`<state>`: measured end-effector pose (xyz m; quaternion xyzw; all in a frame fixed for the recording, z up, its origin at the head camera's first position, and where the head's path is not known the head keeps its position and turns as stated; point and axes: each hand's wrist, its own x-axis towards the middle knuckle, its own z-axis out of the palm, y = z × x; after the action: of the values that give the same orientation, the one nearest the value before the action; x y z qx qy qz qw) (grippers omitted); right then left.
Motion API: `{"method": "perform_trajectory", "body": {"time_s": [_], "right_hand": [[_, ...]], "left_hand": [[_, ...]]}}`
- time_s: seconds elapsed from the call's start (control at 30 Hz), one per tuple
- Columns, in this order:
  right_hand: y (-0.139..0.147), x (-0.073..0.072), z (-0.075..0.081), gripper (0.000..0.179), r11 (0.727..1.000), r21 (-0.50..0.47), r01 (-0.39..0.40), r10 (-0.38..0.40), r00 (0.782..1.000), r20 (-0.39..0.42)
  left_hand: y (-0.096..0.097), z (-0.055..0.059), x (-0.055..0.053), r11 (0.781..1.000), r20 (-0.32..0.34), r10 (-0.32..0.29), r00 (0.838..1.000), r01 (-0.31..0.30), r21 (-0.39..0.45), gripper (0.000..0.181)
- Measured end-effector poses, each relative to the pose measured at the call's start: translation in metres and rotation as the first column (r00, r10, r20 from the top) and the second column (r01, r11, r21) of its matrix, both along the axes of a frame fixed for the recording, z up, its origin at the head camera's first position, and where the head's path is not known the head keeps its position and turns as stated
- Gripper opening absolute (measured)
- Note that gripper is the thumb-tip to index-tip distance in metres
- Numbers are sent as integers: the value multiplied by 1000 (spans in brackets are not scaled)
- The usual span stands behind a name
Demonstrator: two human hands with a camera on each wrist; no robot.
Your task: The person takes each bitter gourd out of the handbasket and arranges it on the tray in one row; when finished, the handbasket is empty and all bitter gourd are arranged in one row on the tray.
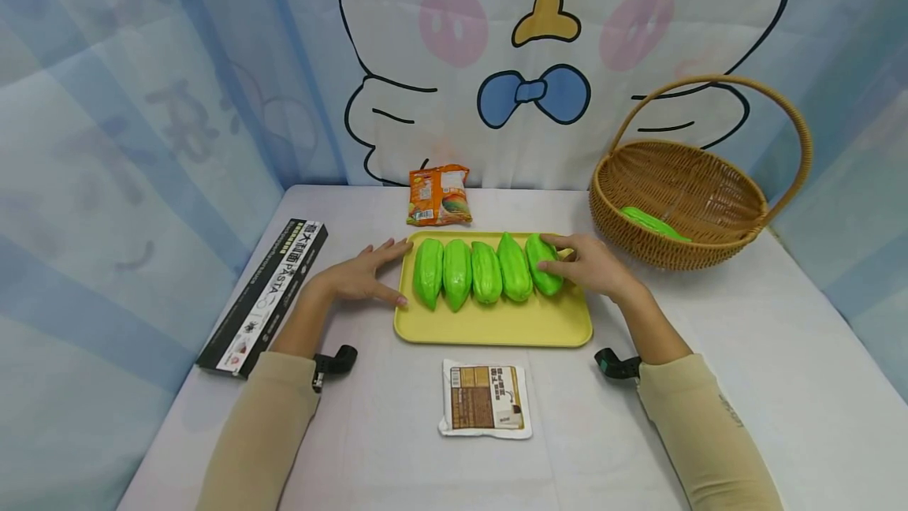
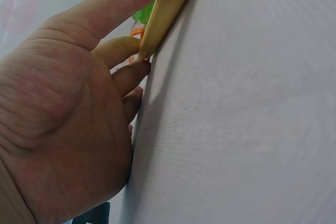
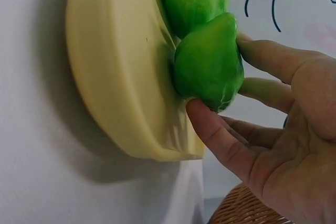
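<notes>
Several bright green, ridged bitter melons [image 1: 485,273] lie side by side in a row on a yellow tray [image 1: 489,330]. The right hand [image 1: 594,262] holds the rightmost bitter melon [image 3: 207,66] between thumb and fingers at the tray's right end. In the right wrist view its fingertips touch that melon's surface, and the melon is against its neighbour [image 3: 194,1]. The left hand [image 1: 362,273] has its fingers spread, touching the left edge of the tray. The left wrist view shows this hand's [image 2: 68,108] thumb and fingers at the tray rim [image 2: 163,19].
A wicker basket [image 1: 631,247] with a tall handle stands at the back right, with a green bitter melon [image 1: 653,223] inside. An orange snack packet [image 1: 438,195] lies behind the tray. A black pasta box [image 1: 266,298] is at left, and a white-brown pouch [image 1: 485,399] in front.
</notes>
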<state>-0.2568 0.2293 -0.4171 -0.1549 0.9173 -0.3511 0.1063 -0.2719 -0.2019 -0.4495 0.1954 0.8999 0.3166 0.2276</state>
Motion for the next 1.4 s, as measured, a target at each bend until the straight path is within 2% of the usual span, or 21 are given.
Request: {"method": "perform_trajectory", "body": {"time_s": [0.93, 1.3, 1.4], "right_hand": [[-3, 2, 1, 67, 998, -58, -27, 29, 999, 23], [-2, 1, 0, 67, 997, -55, -56, 56, 998, 1], [-2, 1, 1, 65, 998, -32, -52, 51, 998, -37]], "left_hand": [[-1, -3, -1, 1000, -5, -7, 1000, 7, -2, 117], [-1, -3, -1, 1000, -5, 2, 1000, -2, -9, 117], [-1, -3, -1, 1000, -6, 3, 1000, -3, -9, 116]]}}
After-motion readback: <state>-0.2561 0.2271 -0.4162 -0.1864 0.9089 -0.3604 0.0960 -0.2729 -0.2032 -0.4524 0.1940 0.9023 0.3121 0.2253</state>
